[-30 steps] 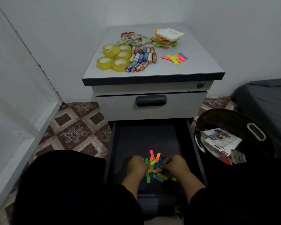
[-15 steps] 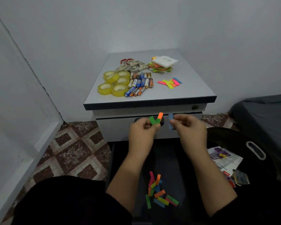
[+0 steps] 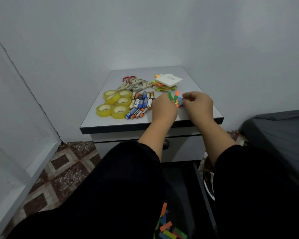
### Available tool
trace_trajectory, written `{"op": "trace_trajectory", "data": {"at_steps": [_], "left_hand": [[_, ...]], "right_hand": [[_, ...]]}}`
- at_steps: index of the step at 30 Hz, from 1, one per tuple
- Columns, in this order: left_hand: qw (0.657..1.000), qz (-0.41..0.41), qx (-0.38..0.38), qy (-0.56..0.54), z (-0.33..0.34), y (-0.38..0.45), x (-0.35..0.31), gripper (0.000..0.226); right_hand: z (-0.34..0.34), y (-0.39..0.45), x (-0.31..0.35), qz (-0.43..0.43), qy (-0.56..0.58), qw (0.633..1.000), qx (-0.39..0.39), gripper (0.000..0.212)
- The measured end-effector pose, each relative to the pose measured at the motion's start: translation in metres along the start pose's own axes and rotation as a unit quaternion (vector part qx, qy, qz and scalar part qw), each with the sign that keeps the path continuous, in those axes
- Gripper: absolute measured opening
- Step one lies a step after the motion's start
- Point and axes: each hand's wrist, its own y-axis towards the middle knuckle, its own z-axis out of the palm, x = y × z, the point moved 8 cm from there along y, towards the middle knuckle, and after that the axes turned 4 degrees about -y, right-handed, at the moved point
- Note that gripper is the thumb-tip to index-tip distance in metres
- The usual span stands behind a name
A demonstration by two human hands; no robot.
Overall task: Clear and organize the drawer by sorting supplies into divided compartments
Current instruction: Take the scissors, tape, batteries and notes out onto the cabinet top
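The black sleeves (image 3: 121, 187) are covering most of the open dark drawer (image 3: 197, 187), so only a few small colourful paper strips (image 3: 166, 227) are showing on its floor, below the wrists. Whether the drawer has dividers, I cannot tell.

The left hand (image 3: 164, 107) is pinching a green strip (image 3: 169, 96) and an orange strip (image 3: 176, 95) upright between curled fingers. The right hand (image 3: 198, 105) is curling its fingers too, and a blue strip (image 3: 179, 100) is showing just beside its fingertips, but the grip itself is hidden.

Both hands are hovering over the grey cabinet top (image 3: 193, 78), near its front edge. Bare surface is lying right of the right hand. Left of the left fingers are lying the mixed cylindrical batteries (image 3: 141, 105) and the yellow tape rolls (image 3: 115, 104); beyond the fingertips are lying the beige-handled scissors (image 3: 135, 84) and the stack of bright sticky notes with a white pad on top (image 3: 167, 81).
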Motion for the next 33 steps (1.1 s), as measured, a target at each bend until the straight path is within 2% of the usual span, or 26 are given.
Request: {"op": "trace_trajectory", "data": {"at_steps": [4, 6, 10, 13, 15, 17, 20, 23, 25, 28, 30, 33], "left_hand": [[1.0, 0.02, 0.009, 0.006, 0.0, -0.001, 0.002, 0.02], [1.0, 0.025, 0.017, 0.0, 0.0, -0.003, 0.003, 0.032], [0.997, 0.028, 0.026, -0.063, -0.003, -0.008, 0.006, 0.045], [0.985, 0.084, 0.003, -0.151, -0.015, -0.023, 0.003, 0.037], [0.969, 0.151, -0.034, -0.19, -0.027, -0.048, 0.005, 0.027], [0.959, 0.193, -0.051, -0.201, -0.033, -0.08, 0.019, 0.019], [0.974, 0.154, -0.036, -0.161, -0.019, -0.12, 0.074, 0.015], [0.997, 0.013, 0.061, -0.044, 0.015, -0.15, 0.159, 0.018], [0.987, -0.028, 0.142, 0.07, 0.032, -0.171, 0.207, 0.025], [0.944, -0.06, 0.252, 0.205, 0.047, -0.198, 0.25, 0.036], [0.912, -0.089, 0.311, 0.252, 0.056, -0.212, 0.266, 0.041], [0.875, -0.13, 0.364, 0.292, 0.07, -0.23, 0.279, 0.062]], "right_hand": [[-0.001, -0.005, -0.003, -0.016, -0.002, 1.0, -0.009, 0.028], [-0.002, -0.009, -0.002, -0.02, -0.004, 1.0, -0.011, 0.027], [-0.007, -0.018, 0.003, -0.038, 0.031, 0.999, -0.019, 0.023], [-0.025, -0.049, 0.007, -0.113, 0.086, 0.985, -0.102, 0.018], [-0.033, -0.079, 0.002, -0.192, 0.057, 0.968, -0.153, 0.018], [-0.026, -0.104, -0.02, -0.227, 0.01, 0.963, -0.147, 0.021], [0.011, -0.136, -0.07, -0.209, -0.102, 0.972, -0.041, 0.023], [0.063, -0.17, -0.116, -0.182, -0.224, 0.944, 0.158, 0.024], [0.095, -0.199, -0.142, -0.161, -0.296, 0.889, 0.309, 0.043], [0.122, -0.24, -0.171, -0.136, -0.383, 0.783, 0.47, 0.082], [0.129, -0.259, -0.18, -0.136, -0.42, 0.725, 0.528, 0.099], [0.135, -0.27, -0.185, -0.145, -0.448, 0.684, 0.557, 0.106]]}}
